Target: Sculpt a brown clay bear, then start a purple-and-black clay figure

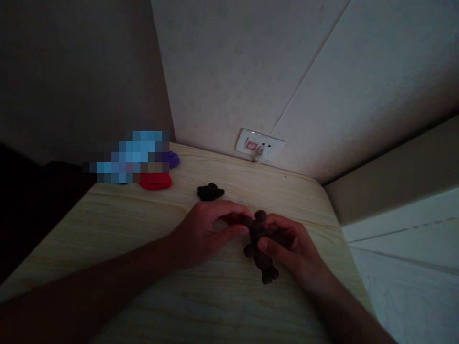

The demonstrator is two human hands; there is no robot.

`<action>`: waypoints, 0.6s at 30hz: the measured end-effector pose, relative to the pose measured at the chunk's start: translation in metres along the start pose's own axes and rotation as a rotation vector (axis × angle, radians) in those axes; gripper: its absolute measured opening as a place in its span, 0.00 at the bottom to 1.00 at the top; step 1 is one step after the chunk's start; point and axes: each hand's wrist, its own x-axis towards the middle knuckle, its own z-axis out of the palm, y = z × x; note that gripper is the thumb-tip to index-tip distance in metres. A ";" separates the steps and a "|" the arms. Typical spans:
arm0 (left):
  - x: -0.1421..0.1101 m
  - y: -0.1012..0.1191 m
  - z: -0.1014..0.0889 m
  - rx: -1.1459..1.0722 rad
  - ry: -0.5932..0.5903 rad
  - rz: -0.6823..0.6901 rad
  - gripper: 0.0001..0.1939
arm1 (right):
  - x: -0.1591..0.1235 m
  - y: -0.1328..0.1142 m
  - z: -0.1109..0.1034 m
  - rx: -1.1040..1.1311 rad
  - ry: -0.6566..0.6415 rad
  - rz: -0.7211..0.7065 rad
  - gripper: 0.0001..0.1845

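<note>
A small dark brown clay-like bear figure [263, 259] is held above the table, with rounded lumps for ears, body and feet. My left hand [211, 229] pinches a rounded piece at the left side of its head between thumb and fingertips. From the right, my right hand [296, 248] grips the figure, thumb across the front and fingers behind. A black lump [210, 192], perhaps modelling clay, lies just beyond my left hand. The figure's back is hidden by my fingers.
At the far left of the wood-grain table [172, 296] are a red lump [156, 180], a purple lump [173, 159] and a blurred-out blue item [139, 150]. A wall socket [260, 145] with something clear plugged in sits low, beyond the table's back edge.
</note>
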 end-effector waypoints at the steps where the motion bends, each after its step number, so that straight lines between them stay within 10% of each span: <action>1: 0.000 0.000 0.000 0.001 0.000 0.008 0.09 | 0.000 0.000 0.000 0.010 -0.002 -0.003 0.12; 18: 0.004 -0.001 0.004 -0.174 0.085 -0.078 0.06 | -0.001 0.007 0.000 -0.055 0.015 -0.034 0.11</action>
